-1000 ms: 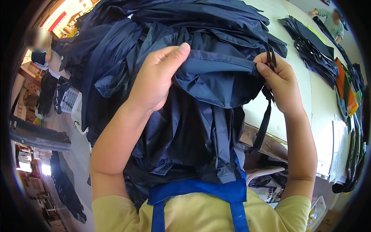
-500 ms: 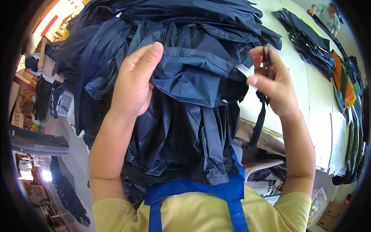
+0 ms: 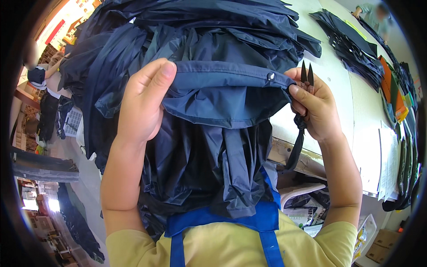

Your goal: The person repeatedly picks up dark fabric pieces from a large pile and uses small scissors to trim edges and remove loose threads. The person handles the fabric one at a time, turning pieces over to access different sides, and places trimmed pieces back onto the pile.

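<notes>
Left hand (image 3: 144, 104) clamps the navy garment (image 3: 222, 95) at one end of its folded band, fingers curled over the cloth. Right hand (image 3: 316, 109) pinches the other end and grips small thread snips (image 3: 306, 75), blades pointing up. The garment hangs against the chest, before a navy pile (image 3: 200, 22) on the white worktop (image 3: 338, 89).

The navy garment (image 3: 222, 95) hides most left hand (image 3: 142, 107) fingers; the distant person (image 3: 373, 11) is blurred and edge-cropped.
</notes>
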Demonstrator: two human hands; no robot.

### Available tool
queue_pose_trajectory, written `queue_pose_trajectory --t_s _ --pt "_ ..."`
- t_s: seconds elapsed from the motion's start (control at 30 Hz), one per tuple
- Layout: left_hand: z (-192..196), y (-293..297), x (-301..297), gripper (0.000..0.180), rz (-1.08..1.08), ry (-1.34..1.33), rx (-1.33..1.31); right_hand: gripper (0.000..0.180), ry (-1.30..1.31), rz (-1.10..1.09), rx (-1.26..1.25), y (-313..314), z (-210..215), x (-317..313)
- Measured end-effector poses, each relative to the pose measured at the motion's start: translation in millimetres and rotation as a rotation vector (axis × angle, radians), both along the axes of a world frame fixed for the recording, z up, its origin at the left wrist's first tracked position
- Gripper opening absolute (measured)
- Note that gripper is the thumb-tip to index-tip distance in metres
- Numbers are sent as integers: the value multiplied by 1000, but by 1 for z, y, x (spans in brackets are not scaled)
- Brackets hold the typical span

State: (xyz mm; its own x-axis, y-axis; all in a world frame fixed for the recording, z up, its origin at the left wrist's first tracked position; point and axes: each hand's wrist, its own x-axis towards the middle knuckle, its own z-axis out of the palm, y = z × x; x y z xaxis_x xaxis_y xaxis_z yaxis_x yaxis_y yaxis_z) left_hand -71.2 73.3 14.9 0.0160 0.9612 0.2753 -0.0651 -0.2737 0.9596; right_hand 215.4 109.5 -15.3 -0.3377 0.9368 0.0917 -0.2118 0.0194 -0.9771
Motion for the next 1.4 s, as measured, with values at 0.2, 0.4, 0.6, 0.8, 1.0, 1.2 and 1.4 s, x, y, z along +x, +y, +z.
queue_pose_trajectory --t_s 0.2,0.4,0.6,0.8,1.0,1.2,1.4 --pt "4 -8 -10 23 74 142 171 20 -56 -14 119 0 4 1" --pt "16 -20 -28 17 109 436 184 16 -89 -26 309 1 26 -3" --pt "52 -15 10 62 88 926 591 24 -174 148 582 4 38 -36" --pt "47 18 37 39 -64 724 396 31 -124 4 563 -5 42 -52" --pt "43 23 36 24 -161 536 244 9 -175 -37 370 0 29 -41" --pt "44 24 21 24 -394 142 1 12 28 -26 145 8 18 -19" --pt "43 13 16 26 -368 254 -1 23 -134 -117 303 10 20 -18"
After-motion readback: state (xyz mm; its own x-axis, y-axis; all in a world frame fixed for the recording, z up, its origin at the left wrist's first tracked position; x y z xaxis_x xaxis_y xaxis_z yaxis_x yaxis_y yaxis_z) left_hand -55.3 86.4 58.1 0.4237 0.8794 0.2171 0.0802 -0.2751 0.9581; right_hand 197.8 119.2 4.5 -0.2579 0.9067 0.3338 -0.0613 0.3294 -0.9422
